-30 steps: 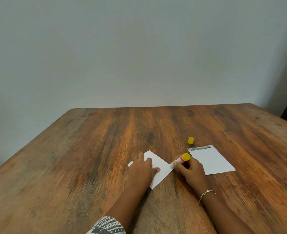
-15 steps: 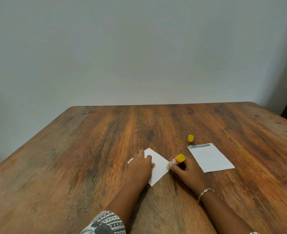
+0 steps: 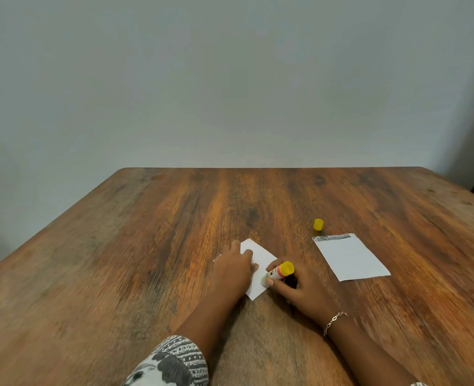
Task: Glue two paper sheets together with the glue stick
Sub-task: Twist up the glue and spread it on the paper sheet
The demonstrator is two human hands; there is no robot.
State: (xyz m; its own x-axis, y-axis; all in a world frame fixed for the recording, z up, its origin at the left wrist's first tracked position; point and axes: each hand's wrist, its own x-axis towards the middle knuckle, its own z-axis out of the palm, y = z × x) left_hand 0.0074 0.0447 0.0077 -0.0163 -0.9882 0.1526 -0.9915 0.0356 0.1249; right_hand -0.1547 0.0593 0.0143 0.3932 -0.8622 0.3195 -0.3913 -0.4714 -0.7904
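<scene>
the left hand lies flat on a white sheet at the near middle of the table, fingers straight, pressing it down. the right hand grips the glue stick, its tip on the sheet's right edge. a second sheet lies further right, the yellow cap just beyond its far left corner.

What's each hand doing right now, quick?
Left hand: open, pressing flat on the small paper sheet.
Right hand: gripping the glue stick, its tip at that sheet's edge.
</scene>
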